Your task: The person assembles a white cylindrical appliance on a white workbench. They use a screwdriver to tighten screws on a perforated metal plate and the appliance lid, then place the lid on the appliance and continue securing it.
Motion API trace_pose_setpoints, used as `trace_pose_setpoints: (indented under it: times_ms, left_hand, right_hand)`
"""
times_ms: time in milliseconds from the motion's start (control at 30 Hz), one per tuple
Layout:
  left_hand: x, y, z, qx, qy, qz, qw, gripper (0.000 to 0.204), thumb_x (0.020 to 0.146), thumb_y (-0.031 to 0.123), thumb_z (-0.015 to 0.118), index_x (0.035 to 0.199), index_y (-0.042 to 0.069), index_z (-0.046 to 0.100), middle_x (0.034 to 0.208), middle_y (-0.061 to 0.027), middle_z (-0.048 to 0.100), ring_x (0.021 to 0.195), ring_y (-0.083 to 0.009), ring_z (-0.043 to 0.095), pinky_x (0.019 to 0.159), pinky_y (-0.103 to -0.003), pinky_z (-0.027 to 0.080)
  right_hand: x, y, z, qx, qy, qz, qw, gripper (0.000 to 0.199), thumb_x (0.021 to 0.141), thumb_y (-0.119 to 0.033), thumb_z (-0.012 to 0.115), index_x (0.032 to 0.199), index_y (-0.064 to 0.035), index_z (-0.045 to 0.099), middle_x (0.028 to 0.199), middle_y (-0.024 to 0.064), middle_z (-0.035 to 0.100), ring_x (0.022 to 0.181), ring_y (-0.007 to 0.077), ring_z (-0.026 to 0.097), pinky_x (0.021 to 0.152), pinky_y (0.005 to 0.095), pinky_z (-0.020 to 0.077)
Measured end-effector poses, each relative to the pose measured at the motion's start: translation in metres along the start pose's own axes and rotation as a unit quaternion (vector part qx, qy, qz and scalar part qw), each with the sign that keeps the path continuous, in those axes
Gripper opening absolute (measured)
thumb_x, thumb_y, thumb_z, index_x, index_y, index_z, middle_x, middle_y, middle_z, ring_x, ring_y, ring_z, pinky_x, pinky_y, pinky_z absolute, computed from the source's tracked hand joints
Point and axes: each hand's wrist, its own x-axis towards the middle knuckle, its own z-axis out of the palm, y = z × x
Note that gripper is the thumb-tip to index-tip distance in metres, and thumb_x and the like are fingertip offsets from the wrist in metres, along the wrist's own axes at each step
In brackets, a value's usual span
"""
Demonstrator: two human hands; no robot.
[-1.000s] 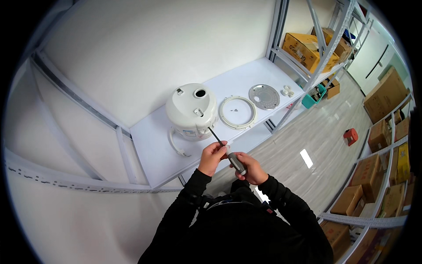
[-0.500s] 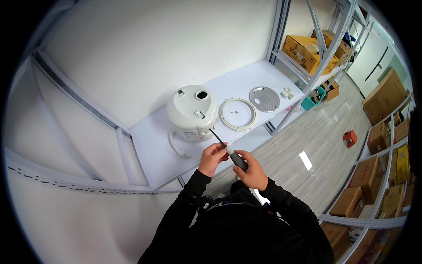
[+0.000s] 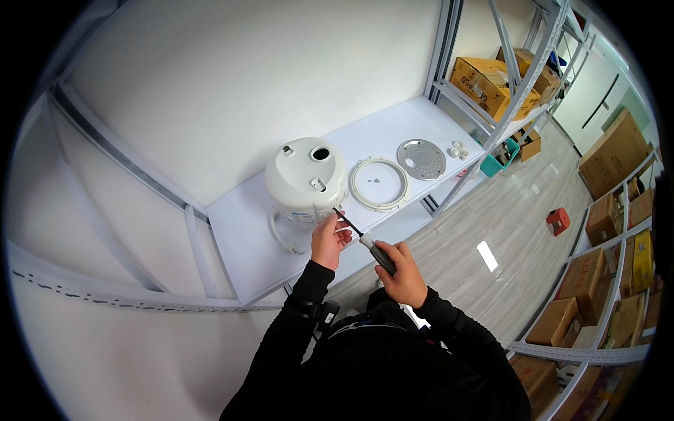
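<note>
A white rice cooker (image 3: 298, 182) with a rounded lid stands on the white shelf table. My right hand (image 3: 405, 277) is wrapped round the dark grey handle of a screwdriver (image 3: 380, 254). The long dark shaft slants up and left, its tip by the cooker's front lower edge. At that tip, my left hand (image 3: 327, 241) has its thumb and forefinger drawn together in a pinch, the other fingers loosely curled. Whatever lies in the pinch is too small to make out. A white curved handle (image 3: 281, 236) hangs at the cooker's left side.
On the table (image 3: 246, 270), right of the cooker, a cream ring (image 3: 357, 196) encircles several tiny dark parts (image 3: 376, 181). Beyond it lie a round perforated metal plate (image 3: 421, 160) and small white caps (image 3: 458, 149). A metal rack upright (image 3: 484, 151) stands at the right end.
My left hand has slid up from the screwdriver's collar to its tip, beside the cooker. The right hand keeps its hold on the handle with little movement.
</note>
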Motion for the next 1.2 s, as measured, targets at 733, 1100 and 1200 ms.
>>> trace_pose_setpoints:
  times_ms: [733, 1100, 1200]
  left_hand:
    - [0.018, -0.006, 0.002, -0.070, 0.033, -0.057, 0.995, 0.031, 0.107, 0.036, 0.055, 0.110, 0.007, 0.066, 0.093, -0.0003, 0.058, 0.077, -0.0107, 0.049, 0.070, -0.028, 0.045]
    - [0.018, -0.001, 0.007, -0.069, 0.025, -0.063, 0.995, 0.032, 0.106, 0.038, 0.055, 0.111, 0.008, 0.065, 0.097, 0.0000, 0.058, 0.077, -0.0112, 0.048, 0.069, -0.029, 0.044]
    - [0.021, -0.001, 0.006, -0.065, 0.019, -0.070, 0.995, 0.032, 0.104, 0.039, 0.056, 0.111, 0.010, 0.064, 0.099, -0.0002, 0.058, 0.079, -0.0134, 0.049, 0.072, -0.031, 0.044]
  right_hand:
    - [0.004, 0.024, -0.004, 0.173, -0.073, 0.160, 0.969, 0.045, 0.098, -0.016, 0.067, 0.138, 0.0020, 0.056, 0.108, 0.0082, 0.065, 0.093, 0.0168, 0.059, 0.084, 0.0334, 0.0496]
    - [0.016, 0.003, -0.011, -0.005, -0.012, 0.046, 0.999, 0.045, 0.088, -0.011, 0.075, 0.131, -0.0055, 0.062, 0.094, 0.0132, 0.062, 0.079, 0.0282, 0.063, 0.072, 0.0380, 0.0521]
    - [0.014, 0.005, -0.009, -0.061, 0.016, 0.010, 0.998, 0.050, 0.084, -0.004, 0.076, 0.131, -0.0086, 0.063, 0.100, 0.0164, 0.058, 0.085, 0.0372, 0.063, 0.074, 0.0418, 0.0532]
